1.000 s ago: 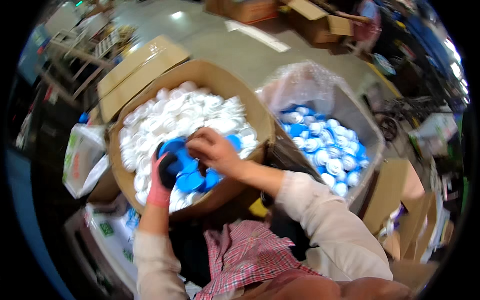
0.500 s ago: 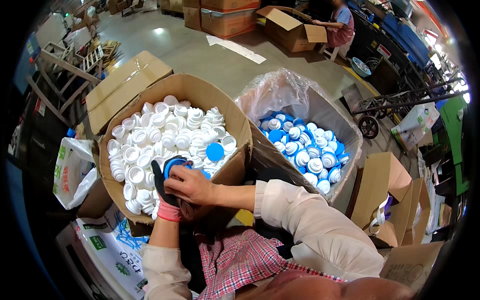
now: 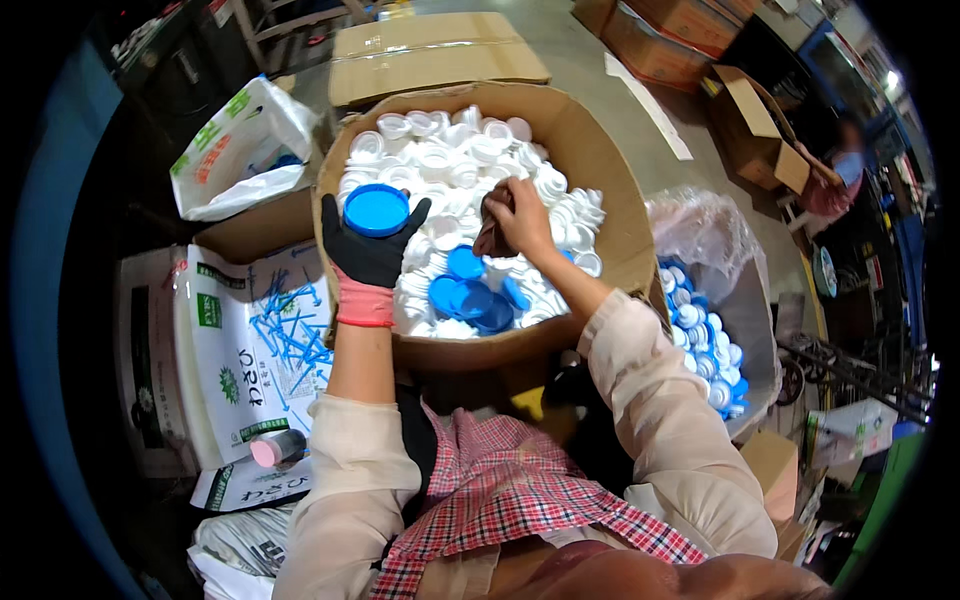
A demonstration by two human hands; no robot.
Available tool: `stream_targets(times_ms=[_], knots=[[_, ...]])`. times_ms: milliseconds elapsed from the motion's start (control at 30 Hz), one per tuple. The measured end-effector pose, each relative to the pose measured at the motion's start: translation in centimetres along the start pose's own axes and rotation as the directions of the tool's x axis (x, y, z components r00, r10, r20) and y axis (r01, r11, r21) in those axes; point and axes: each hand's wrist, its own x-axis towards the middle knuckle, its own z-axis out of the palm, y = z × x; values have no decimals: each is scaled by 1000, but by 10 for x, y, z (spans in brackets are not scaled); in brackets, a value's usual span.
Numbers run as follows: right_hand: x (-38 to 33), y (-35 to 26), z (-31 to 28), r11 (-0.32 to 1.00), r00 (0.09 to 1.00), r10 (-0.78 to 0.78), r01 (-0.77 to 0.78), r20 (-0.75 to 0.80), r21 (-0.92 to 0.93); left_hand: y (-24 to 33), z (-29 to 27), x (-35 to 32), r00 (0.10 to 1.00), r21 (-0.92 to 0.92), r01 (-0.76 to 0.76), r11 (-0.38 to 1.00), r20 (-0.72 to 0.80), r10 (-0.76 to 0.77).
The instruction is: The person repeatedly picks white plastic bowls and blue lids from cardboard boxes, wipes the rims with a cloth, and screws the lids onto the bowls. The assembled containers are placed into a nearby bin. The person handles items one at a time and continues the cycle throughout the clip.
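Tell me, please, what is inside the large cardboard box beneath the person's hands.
The cardboard box holds heaped white plastic caps, with several blue lids on top toward its near wall. The gloved left hand and right hand hide parts; whatever lies under the top layer is covered.

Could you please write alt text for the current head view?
A spread, gloved left hand holds a blue lid over a carton of white caps, with the right hand, fingers curled, beside it. More blue lids lie on the white caps; to the right stands a bin of blue-and-white caps.
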Motion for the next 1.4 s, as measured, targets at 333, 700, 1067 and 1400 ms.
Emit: stream_targets(times_ms=[333,700,1067,1400], knots=[[59,4,145,891,862,224,8,454,-455,31,16,6,993,-120,-118,986,17,121],[54,21,118,997,996,72,-71,-57,19,3,27,0,984,-61,110,992,150,-100],[-22,-64,-76,154,901,47,-434,432,888,-70,28,-21,954,399,104,911,218,-204],[-35,-33,-125,49,925,18,-379,379,924,-77,37,-19,901,-91,330,940,327,-285]])
